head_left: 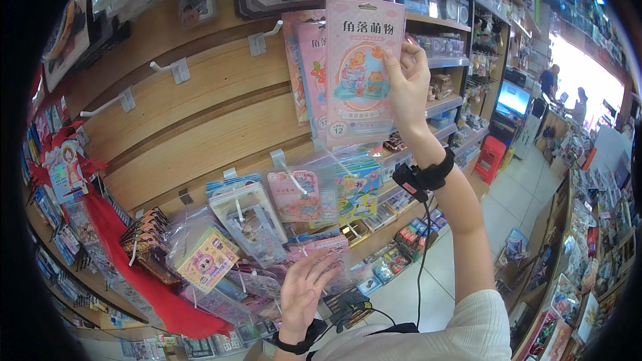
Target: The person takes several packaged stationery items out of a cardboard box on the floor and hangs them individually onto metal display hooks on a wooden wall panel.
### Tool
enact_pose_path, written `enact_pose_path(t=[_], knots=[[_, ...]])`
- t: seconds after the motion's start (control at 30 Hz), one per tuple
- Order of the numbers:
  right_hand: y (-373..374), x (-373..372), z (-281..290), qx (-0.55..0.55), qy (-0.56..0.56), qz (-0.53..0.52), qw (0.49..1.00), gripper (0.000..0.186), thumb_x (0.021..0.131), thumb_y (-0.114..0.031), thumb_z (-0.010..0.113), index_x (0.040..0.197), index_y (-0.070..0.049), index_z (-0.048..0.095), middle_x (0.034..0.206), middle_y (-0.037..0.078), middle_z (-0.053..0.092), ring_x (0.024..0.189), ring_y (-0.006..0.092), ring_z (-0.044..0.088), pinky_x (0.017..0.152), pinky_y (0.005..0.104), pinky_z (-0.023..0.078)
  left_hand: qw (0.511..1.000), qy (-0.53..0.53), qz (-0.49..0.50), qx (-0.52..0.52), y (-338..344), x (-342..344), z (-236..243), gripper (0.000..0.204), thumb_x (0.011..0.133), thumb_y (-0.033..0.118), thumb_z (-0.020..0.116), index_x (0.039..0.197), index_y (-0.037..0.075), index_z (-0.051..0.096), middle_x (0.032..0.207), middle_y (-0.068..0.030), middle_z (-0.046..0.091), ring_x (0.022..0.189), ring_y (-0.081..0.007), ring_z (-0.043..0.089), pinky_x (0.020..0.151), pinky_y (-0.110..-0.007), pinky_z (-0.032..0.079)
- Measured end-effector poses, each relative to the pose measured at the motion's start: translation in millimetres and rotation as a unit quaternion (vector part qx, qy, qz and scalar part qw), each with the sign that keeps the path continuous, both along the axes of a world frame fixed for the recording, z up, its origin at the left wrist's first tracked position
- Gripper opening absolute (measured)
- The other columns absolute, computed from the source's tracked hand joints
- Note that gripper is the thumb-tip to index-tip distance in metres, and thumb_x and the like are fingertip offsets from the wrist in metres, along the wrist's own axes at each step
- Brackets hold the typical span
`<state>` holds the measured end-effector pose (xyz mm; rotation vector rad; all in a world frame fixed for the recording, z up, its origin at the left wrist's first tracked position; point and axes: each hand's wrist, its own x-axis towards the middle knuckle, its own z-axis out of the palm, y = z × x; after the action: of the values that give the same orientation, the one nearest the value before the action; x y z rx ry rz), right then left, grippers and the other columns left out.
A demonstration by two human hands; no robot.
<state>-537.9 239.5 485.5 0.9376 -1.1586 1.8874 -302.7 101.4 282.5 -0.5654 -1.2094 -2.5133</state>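
Note:
My right hand is raised and closed on the right edge of a flat pink hanging packet with cartoon animals and a hang slot at its top. Right behind its left edge hang similar pink and blue packets on the wooden slatted wall. Lower down, my left hand has its fingers stretched and a little apart, with nothing in it. Nearest to that hand are clear-wrapped pink packets hanging on the lower row, partly hidden behind the fingers.
White hooks stick out from the slatted wall at left. Below hang a pink card pack and a yellow sticker pack. Red cloth drapes at lower left. Stocked shelves, a red stool and two people stand farther right.

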Motion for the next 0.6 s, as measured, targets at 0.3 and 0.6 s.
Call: enact_pose_path(t=[0.3,0.6], knots=[[-3,10,-4,-0.045,-0.012,0.006,0.999,0.042,0.082,-0.002,0.054,0.114,-0.001,0.026,0.094,0.014,0.051,0.078,0.0127,0.055,0.064,0.0195,0.045,1.0,0.016,0.001,0.006,-2,2,-9,0.045,0.078,0.014,0.056,0.119,0.004,0.043,0.126,-0.0188,0.041,0.115,-0.0411,0.039,0.093,-0.055,0.032],[-19,-1,-11,0.0,0.007,-0.064,0.998,0.055,0.077,0.0,0.057,0.121,-0.002,0.025,0.121,0.018,0.033,0.105,0.0234,0.043,0.071,0.0301,0.047,0.999,-0.003,0.002,0.038,3,7,-18,0.038,0.079,0.014,0.055,0.115,0.003,0.047,0.122,-0.0207,0.042,0.109,-0.0391,0.045,0.091,-0.055,0.035]])
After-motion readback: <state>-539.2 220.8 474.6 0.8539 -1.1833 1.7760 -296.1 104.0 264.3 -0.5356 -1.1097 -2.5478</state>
